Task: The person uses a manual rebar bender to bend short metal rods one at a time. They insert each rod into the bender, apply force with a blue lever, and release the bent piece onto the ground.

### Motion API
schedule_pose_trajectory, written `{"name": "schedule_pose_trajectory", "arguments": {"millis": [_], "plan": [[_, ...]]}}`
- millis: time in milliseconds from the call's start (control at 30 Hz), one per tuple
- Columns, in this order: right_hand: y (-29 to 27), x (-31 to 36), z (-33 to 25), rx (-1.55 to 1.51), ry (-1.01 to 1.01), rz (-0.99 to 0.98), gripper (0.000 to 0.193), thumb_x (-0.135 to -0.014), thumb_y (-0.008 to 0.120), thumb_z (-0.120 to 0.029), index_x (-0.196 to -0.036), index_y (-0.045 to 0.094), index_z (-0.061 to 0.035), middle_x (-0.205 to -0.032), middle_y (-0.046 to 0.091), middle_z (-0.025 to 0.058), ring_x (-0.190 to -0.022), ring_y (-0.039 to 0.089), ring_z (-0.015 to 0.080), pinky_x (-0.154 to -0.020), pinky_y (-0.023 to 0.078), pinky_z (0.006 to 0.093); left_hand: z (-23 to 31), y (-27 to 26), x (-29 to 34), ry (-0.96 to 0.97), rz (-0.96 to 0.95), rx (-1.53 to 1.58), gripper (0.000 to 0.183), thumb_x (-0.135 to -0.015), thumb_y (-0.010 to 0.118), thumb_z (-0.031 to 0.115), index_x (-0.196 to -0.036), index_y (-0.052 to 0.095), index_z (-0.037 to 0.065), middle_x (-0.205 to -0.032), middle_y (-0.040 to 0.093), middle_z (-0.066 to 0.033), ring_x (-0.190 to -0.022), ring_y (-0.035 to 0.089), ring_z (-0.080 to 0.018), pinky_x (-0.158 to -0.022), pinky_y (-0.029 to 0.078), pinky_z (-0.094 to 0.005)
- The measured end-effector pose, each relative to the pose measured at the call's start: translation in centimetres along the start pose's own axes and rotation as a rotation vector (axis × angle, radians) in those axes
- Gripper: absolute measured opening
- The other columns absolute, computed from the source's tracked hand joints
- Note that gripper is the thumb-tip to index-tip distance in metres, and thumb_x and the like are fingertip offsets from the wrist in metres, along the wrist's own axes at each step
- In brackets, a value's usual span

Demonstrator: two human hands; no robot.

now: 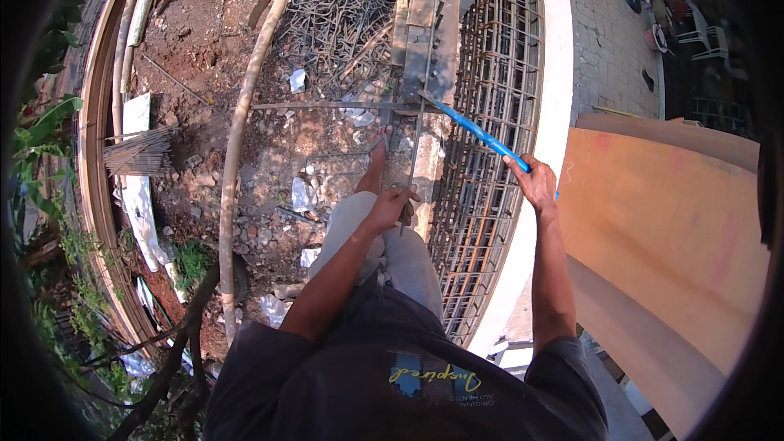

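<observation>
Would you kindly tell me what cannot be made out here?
In the head view:
Long blue bar: gripped stretch hidden by the right hand; tip too small to make out.
Thin dark metal rod: gripped part hidden by the left hand.
Tangled grey metal pile: cut off by the upper edge.

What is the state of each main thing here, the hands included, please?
Left hand: closed on thin rod.
Right hand: closed around blue tool.
Thin rod: held, partly over wooden board.
Blue tool: slanted, tip at rod.
Wire heap: tangled, on ground.
</observation>
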State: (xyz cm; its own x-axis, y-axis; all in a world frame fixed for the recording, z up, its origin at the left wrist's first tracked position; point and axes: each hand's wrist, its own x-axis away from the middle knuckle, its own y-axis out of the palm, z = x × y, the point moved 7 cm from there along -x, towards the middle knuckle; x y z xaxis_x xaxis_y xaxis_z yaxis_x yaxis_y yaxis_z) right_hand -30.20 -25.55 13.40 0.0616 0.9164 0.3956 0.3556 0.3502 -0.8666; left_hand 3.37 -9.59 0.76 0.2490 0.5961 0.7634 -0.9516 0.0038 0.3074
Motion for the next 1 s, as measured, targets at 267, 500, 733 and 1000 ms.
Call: {"name": "schedule_pose_trajectory", "arguments": {"millis": [267, 500, 733, 1000], "plan": [[1.9, 1.6, 0.8, -0.004, 0.049, -0.004, 0.070, -0.096, 0.065, -0.076, -0.094, 0.080, -0.0082, -0.069, 0.068, 0.0146, -0.076, 0.072, 0.0362, -0.077, 0.056, 0.0484, -0.2, 0.1, 0.9, 0.088, 0.116, -0.020, 0.051, -0.110, 0.064, 0.048, -0.103, 0.073, -0.001, -0.067, 0.062, -0.0061, -0.052, 0.060, -0.0155, -0.050, 0.049, -0.0332], [1.3, 1.4, 0.4, 0.052, 0.034, -0.124, 0.086, -0.094, 0.055, -0.086, -0.093, 0.079, -0.0036, -0.074, 0.072, 0.0190, -0.082, 0.074, 0.0408, -0.081, 0.057, 0.0528, -3.3, 0.3, 0.1, 0.114, 0.135, 0.091, 0.057, -0.110, 0.060, 0.055, -0.097, 0.070, 0.000, -0.067, 0.060, -0.0057, -0.053, 0.058, -0.0162, -0.051, 0.049, -0.0339], [0.1, 3.0, -1.2, 0.110, -0.043, 0.115, 0.077, -0.097, 0.059, -0.079, -0.084, 0.077, -0.0058, -0.072, 0.072, 0.0205, -0.079, 0.075, 0.0415, -0.073, 0.057, 0.0545, -4.1, 0.4, -1.0, -0.042, -0.005, 0.080, 0.076, -0.111, 0.040, 0.072, -0.084, 0.061, 0.004, -0.059, 0.048, -0.0017, -0.047, 0.047, -0.0149, -0.046, 0.043, -0.0345], [2.3, 4.9, -3.3, 0.149, 0.176, 0.117, 0.075, -0.094, 0.062, -0.079, -0.089, 0.077, -0.0055, -0.073, 0.073, 0.0193, -0.079, 0.075, 0.0409, -0.077, 0.057, 0.0539, -3.0, -3.5, -0.4, -0.150, -0.050, -0.054, 0.074, -0.109, 0.040, 0.076, -0.073, 0.051, 0.011, -0.058, 0.039, 0.0015, -0.045, 0.038, -0.0133, -0.044, 0.035, -0.0339]]}}
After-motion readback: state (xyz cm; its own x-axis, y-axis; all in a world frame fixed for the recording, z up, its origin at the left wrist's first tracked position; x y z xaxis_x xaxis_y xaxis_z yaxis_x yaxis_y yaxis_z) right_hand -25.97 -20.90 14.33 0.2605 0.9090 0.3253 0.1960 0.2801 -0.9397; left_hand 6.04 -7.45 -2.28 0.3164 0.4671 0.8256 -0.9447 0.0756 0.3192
